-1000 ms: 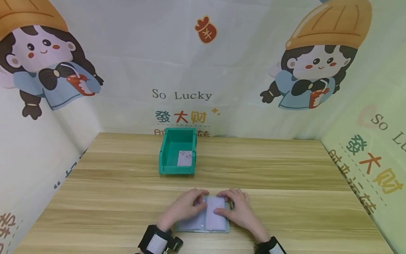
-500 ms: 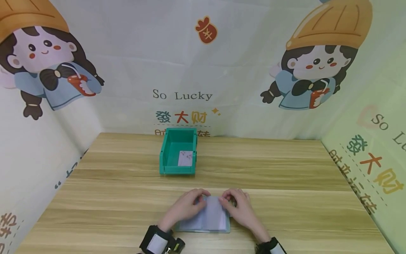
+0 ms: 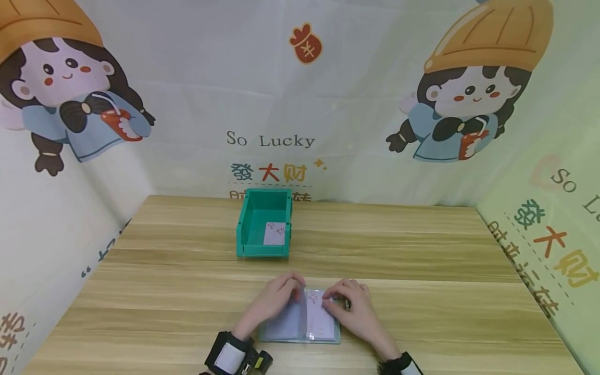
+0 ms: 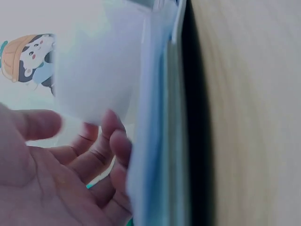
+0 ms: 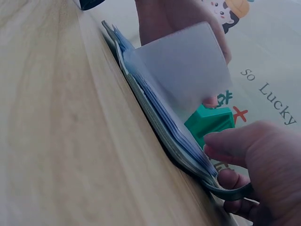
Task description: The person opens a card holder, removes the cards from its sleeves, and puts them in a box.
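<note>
Fingers of both hands are set on an open card album [image 3: 300, 323] that lies flat at the near edge of the wooden table [image 3: 422, 250], its spine running away from the body between the two wrists. The left hand [image 3: 274, 302] is laid over the album's left half, and its fingers [image 4: 110, 141] are seen in the left wrist view curled behind a clear plastic leaf [image 5: 181, 66] that is stood up off the stack; the thumb [image 4: 35, 123] is held apart on the leaf's near face, so the leaf is pinched loosely rather than clamped. The right hand [image 3: 351, 307] is placed on the right half, its fingertips [image 5: 230, 143] bent down onto the far right corner of the pages, with lower fingers tucked under the cover's edge in the right wrist view. The raised leaf is thus found just inboard of the left fingertips and just left of the right ones, hinged along the spine, so the left hand is judged the nearer to it. A printed card [image 3: 317, 312] is uncovered on the right page, directly beneath the right fingertips

Beyond the fingers, well apart and slightly to their left, a green bin [image 3: 263, 229] is stood with its long axis pointing away, and a small card [image 3: 274, 233] is lain in its near right corner. Cartoon-printed walls [image 3: 300, 104] are raised behind
</note>
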{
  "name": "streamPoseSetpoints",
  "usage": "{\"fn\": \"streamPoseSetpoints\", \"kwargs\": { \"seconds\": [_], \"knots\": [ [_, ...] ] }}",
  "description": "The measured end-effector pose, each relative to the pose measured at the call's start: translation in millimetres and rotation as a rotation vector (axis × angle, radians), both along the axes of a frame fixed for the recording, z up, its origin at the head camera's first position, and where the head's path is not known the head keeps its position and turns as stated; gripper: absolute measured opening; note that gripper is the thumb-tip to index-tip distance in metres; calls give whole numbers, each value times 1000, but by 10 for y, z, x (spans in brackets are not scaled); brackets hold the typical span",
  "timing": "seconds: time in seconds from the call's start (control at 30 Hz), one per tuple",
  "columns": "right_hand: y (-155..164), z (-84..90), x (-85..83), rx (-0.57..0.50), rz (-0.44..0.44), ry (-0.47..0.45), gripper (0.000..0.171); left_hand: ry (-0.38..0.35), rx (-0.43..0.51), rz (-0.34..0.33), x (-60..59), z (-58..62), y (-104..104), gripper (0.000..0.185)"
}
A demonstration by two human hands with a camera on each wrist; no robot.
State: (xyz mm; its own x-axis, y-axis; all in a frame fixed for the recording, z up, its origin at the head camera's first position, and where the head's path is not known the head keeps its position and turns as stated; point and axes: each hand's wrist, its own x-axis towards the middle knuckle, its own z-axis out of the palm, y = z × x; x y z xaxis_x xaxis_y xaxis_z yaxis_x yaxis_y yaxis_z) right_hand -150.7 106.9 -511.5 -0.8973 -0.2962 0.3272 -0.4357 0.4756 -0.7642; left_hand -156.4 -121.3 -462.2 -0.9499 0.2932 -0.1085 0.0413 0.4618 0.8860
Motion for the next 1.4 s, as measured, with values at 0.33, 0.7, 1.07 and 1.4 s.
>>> {"fn": "streamPoseSetpoints", "kwargs": {
  "seconds": [0.33, 0.7, 1.07, 1.4],
  "knots": [
    [9, 69, 5, 111, -6, -84, 30, 72, -116, 76, -33, -11, -134, 13],
    [123, 86, -21, 179, 115, -87, 46, 196, -294, 94, -9, 20, -151, 13],
    [138, 111, -31, 168, 135, -110, 46, 152, -280, -38, 64, 58, -44, 6],
    [75, 93, -26, 182, 88, -101, 46, 101, -235, -34, 69, 45, 12, 14]
  ]
}}
